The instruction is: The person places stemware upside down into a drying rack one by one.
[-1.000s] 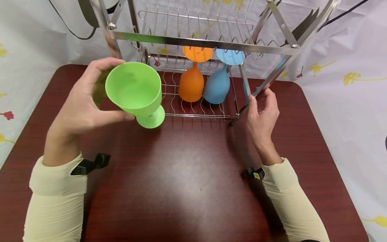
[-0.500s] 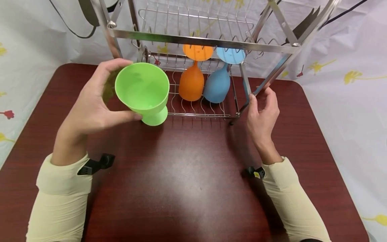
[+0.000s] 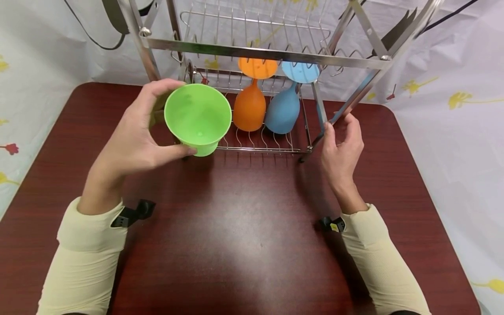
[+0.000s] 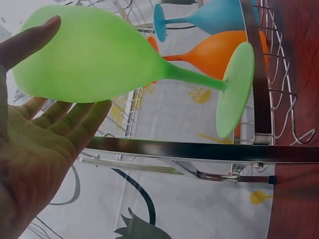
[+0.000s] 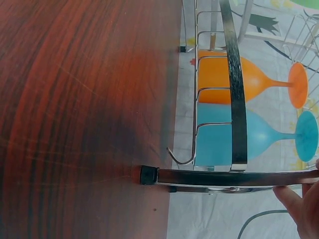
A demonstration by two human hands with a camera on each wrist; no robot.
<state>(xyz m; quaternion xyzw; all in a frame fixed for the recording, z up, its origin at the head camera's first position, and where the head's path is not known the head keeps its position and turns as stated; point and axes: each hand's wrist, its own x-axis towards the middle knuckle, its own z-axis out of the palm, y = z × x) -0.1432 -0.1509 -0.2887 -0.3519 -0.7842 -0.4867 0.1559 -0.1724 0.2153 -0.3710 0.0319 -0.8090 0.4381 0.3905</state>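
A green goblet (image 3: 198,116) is upright in my left hand (image 3: 131,131), its bowl held between thumb and fingers. In the left wrist view, the same goblet (image 4: 94,55) shows its stem and round foot in front of the rack. On the right, my right hand (image 3: 341,153) pinches the metal leg of the dish rack (image 3: 267,54). Upside down on the rack's lower tier stand an orange goblet (image 3: 250,107) and a blue goblet (image 3: 283,109) side by side.
The rack's upper wire tier (image 3: 252,28) and front bar overhang the lower one. Beneath everything is a dark red wooden table (image 3: 252,227). A white patterned sheet (image 3: 449,109) hangs behind and beside it.
My left hand has moved to the right with the green goblet, closer to the orange one, and its foot is now mostly hidden under the bowl. The right hand stays put.
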